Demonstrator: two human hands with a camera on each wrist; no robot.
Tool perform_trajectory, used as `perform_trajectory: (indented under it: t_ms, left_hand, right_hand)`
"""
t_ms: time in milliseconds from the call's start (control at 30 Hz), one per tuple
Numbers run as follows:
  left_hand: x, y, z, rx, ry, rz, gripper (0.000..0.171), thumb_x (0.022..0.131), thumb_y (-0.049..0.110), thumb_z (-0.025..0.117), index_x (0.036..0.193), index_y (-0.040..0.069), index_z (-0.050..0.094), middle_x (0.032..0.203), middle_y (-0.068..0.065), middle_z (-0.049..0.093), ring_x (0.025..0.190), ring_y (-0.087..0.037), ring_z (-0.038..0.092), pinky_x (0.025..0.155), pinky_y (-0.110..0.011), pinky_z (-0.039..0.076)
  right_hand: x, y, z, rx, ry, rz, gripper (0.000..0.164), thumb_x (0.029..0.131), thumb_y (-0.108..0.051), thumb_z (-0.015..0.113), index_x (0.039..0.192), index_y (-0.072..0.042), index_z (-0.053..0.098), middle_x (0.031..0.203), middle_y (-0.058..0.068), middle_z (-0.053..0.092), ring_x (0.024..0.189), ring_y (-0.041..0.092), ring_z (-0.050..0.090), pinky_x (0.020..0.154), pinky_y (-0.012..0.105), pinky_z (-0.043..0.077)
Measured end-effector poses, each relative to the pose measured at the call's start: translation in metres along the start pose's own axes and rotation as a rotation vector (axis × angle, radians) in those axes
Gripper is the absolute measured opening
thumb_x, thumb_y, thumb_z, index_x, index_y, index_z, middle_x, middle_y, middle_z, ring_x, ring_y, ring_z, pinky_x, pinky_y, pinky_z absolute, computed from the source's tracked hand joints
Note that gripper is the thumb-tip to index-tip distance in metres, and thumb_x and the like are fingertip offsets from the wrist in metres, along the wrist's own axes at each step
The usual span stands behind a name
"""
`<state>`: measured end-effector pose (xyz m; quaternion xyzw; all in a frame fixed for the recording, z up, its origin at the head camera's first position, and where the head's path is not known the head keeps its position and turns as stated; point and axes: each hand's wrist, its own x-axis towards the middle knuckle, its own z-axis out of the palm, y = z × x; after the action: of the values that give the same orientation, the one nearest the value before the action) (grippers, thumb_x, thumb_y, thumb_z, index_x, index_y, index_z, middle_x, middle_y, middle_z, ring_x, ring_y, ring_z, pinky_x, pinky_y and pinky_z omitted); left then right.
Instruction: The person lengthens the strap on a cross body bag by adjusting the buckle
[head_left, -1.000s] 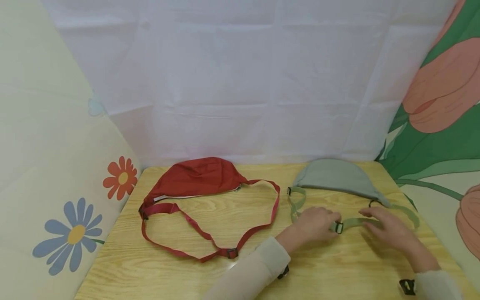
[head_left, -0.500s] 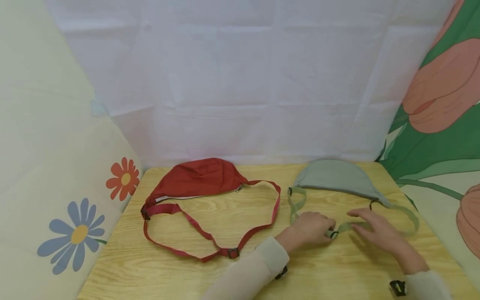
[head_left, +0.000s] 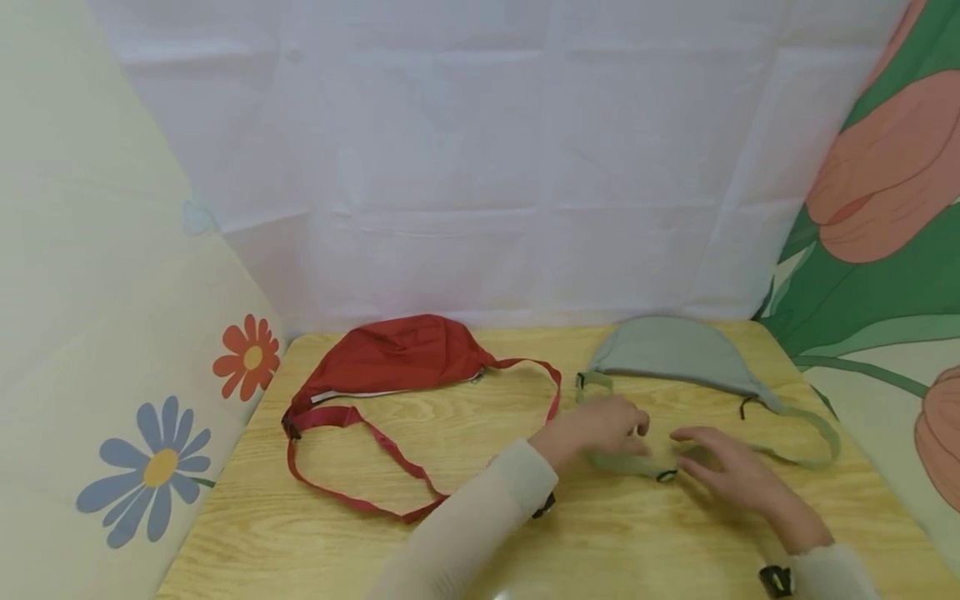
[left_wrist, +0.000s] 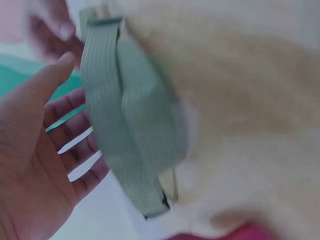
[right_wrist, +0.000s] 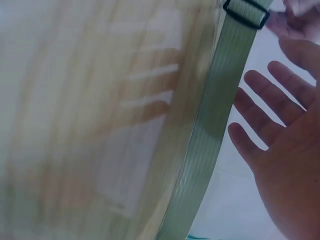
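A grey-green waist bag lies at the back right of the table, its light green strap looping forward. My left hand is over the left part of that strap; in the left wrist view its fingers spread loosely behind the webbing, gripping nothing. A black slider buckle sits at the front of the loop, between both hands. To its right is my right hand, fingers apart. The right wrist view shows those fingers extended beside the strap, thumb near the buckle.
A red waist bag lies at the back left, its red strap looped in front and partly hidden by my left sleeve. Behind the wooden table hangs a white cloth. Flowered panels stand at both sides.
My left hand has left the buckle and moved up and left. My right hand has shifted left along the strap. The buckle has come slightly nearer the front.
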<state>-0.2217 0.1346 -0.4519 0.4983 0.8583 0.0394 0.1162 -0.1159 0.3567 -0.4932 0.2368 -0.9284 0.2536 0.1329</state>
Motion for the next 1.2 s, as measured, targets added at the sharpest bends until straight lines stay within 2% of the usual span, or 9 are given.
perform_trajectory:
  t_ms: [133,267,400,633,767,900,1000,1067,1200]
  left_hand:
    - [0.004,-0.020,-0.015,-0.006,0.057,-0.063,0.030,0.102,0.048,0.056,0.115,0.025,0.070,0.108,0.011,0.069,0.092,-0.005,0.062,0.079,-0.024,0.051]
    - [0.012,-0.039,-0.025,-0.015,0.136,-0.113,0.029,0.105,0.041,0.055,0.122,0.023,0.071,0.118,0.008,0.069,0.106,-0.010,0.063,0.089,-0.027,0.052]
    - [0.022,-0.053,-0.026,-0.039,0.148,-0.147,0.035,0.107,0.036,0.050,0.136,0.021,0.063,0.135,0.004,0.063,0.125,-0.016,0.058,0.102,-0.032,0.048]
    - [0.041,-0.070,-0.012,-0.024,0.109,-0.141,0.052,0.109,0.041,0.042,0.156,0.019,0.040,0.162,-0.001,0.037,0.149,-0.021,0.034,0.119,-0.037,0.032]
    - [0.048,-0.084,-0.003,-0.042,0.043,-0.175,0.057,0.110,0.047,0.033,0.161,0.022,0.030,0.166,0.000,0.027,0.153,-0.017,0.023,0.123,-0.034,0.023]
    - [0.054,-0.098,0.000,-0.083,-0.035,-0.200,0.058,0.110,0.050,0.024,0.161,0.023,0.028,0.168,0.002,0.023,0.155,-0.016,0.018,0.124,-0.034,0.018]
    - [0.059,-0.105,-0.001,-0.074,-0.065,-0.157,0.055,0.112,0.044,0.022,0.160,0.019,0.032,0.167,0.000,0.025,0.154,-0.017,0.019,0.124,-0.030,0.016]
    - [0.062,-0.109,-0.003,-0.002,-0.074,-0.091,0.052,0.113,0.035,0.024,0.158,0.015,0.035,0.166,-0.003,0.029,0.154,-0.017,0.022,0.123,-0.026,0.016]
    - [0.063,-0.114,-0.009,0.320,-0.118,0.054,0.046,0.112,0.020,0.028,0.156,0.011,0.040,0.163,-0.004,0.035,0.152,-0.016,0.026,0.122,-0.023,0.017]
  right_hand:
    - [0.001,-0.007,0.004,0.019,-0.021,-0.021,0.033,0.087,-0.010,0.078,0.118,-0.003,0.069,0.115,0.006,0.072,0.105,0.027,0.066,0.088,0.047,0.054]
    - [0.002,-0.011,0.005,0.024,-0.085,-0.004,0.034,0.089,-0.017,0.078,0.119,-0.003,0.069,0.115,0.007,0.071,0.105,0.028,0.066,0.088,0.047,0.054]
    - [0.004,-0.011,0.004,0.049,-0.174,0.018,0.036,0.093,-0.022,0.074,0.122,-0.002,0.068,0.117,0.008,0.070,0.106,0.030,0.066,0.089,0.047,0.053]
    - [0.010,-0.011,0.009,0.068,-0.272,0.017,0.036,0.096,-0.024,0.072,0.124,-0.002,0.067,0.117,0.008,0.070,0.107,0.029,0.065,0.090,0.046,0.053]
    - [0.016,-0.014,0.013,0.044,-0.292,-0.014,0.032,0.094,-0.020,0.073,0.120,-0.002,0.068,0.112,0.006,0.071,0.103,0.025,0.066,0.088,0.044,0.054]
    - [0.022,-0.018,0.015,0.054,-0.334,0.003,0.026,0.092,-0.017,0.074,0.114,-0.005,0.071,0.107,0.004,0.071,0.097,0.020,0.067,0.084,0.039,0.055]
    - [0.023,-0.018,0.015,0.064,-0.370,0.046,0.022,0.092,-0.016,0.075,0.111,-0.006,0.072,0.105,0.002,0.071,0.095,0.016,0.066,0.082,0.037,0.055]
    - [0.022,-0.017,0.014,0.062,-0.381,0.061,0.022,0.090,-0.016,0.077,0.110,-0.007,0.073,0.104,0.002,0.071,0.095,0.016,0.066,0.081,0.037,0.055]
    - [0.020,-0.016,0.013,0.063,-0.389,0.063,0.023,0.086,-0.014,0.080,0.107,-0.007,0.073,0.102,0.001,0.072,0.093,0.015,0.067,0.080,0.035,0.056]
